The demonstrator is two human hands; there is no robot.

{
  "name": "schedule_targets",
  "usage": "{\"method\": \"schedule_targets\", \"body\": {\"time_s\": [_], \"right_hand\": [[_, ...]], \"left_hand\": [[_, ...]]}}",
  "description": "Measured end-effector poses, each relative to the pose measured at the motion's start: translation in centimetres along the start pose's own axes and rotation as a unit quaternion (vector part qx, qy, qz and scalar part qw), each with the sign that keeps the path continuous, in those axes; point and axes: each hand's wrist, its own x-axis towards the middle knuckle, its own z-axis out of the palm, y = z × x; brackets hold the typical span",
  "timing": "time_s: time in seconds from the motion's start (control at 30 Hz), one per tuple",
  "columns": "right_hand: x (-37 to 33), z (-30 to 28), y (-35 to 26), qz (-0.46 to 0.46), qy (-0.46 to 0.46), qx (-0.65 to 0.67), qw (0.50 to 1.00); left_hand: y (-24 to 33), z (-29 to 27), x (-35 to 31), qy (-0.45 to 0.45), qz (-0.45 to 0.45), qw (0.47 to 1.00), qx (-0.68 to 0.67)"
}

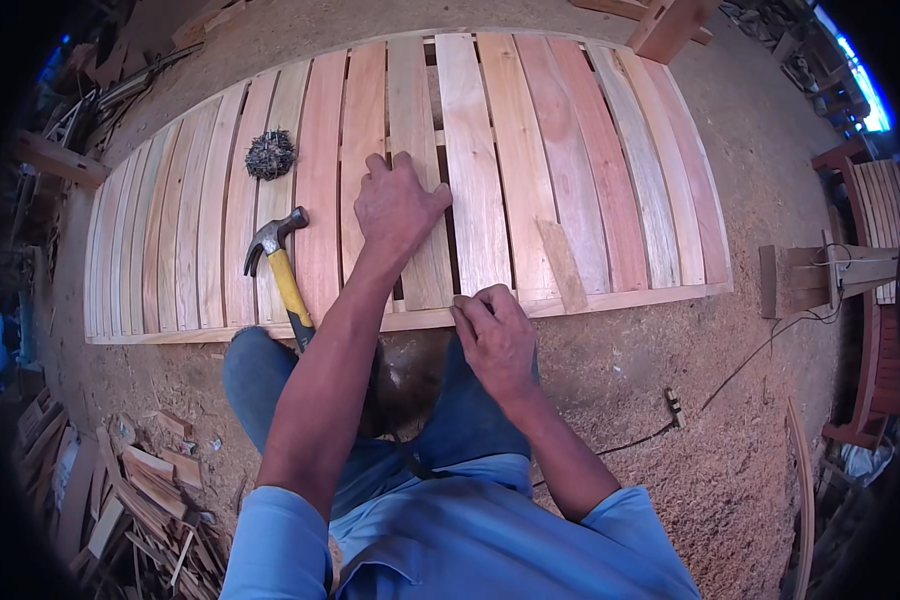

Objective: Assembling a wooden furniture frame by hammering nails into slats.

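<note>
Wooden slats span the frame from nine to three o'clock, fastening seemingly unfinished by the spread left hand and right hand, fingertips together, contents unclear.

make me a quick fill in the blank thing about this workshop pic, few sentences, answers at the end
1. The hammer has a handle coloured ____ along its middle.
2. Seen from the person, the dark spiky clump lies to the ____ of the left hand.
3. Of the near and far edges of the slatted panel, the right hand is at the ____ one.
4. The person's shirt is ____ in colour.

Missing words: yellow; left; near; blue
</note>
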Motion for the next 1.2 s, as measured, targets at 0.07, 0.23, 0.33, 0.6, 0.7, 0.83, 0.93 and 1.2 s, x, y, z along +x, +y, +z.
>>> {"method": "schedule_targets", "body": {"time_s": [0.07, 0.23, 0.33, 0.6, 0.7, 0.83, 0.93, 1.2], "right_hand": [[0.0, 0.1, 0.0, 0.005, 0.003, 0.004, 1.0], [0.1, 0.3, 0.0, 0.004, -0.002, -0.002, 1.0], [0.2, 0.0, -0.1, 0.019, -0.012, 0.001, 1.0], [0.6, -0.5, -0.2, 0.03, -0.031, -0.001, 0.999], [0.9, -0.3, -0.9, 0.037, -0.044, 0.011, 0.998], [1.1, -0.5, -1.3, 0.091, -0.064, -0.011, 0.994], [1.2, -0.1, -1.7, 0.079, -0.065, -0.065, 0.993], [0.9, 1.1, -1.6, 0.076, -0.075, -0.092, 0.99]], "left_hand": [[0.1, -0.2, -0.1, -0.002, 0.002, 1.0, -0.003], [0.0, -0.2, -0.1, 0.0, 0.003, 1.0, 0.014], [-0.2, 0.1, -0.1, 0.006, 0.01, 1.0, 0.024], [-2.4, 1.3, -0.2, 0.02, 0.1, 0.993, 0.056], [-5.7, 4.3, 0.1, 0.087, 0.179, 0.978, 0.054], [-5.5, 5.0, 0.1, 0.068, 0.242, 0.964, 0.087], [-5.5, 5.5, 0.2, 0.055, 0.246, 0.965, 0.072], [-6.0, 4.5, -0.2, 0.012, 0.239, 0.967, 0.084]]}}
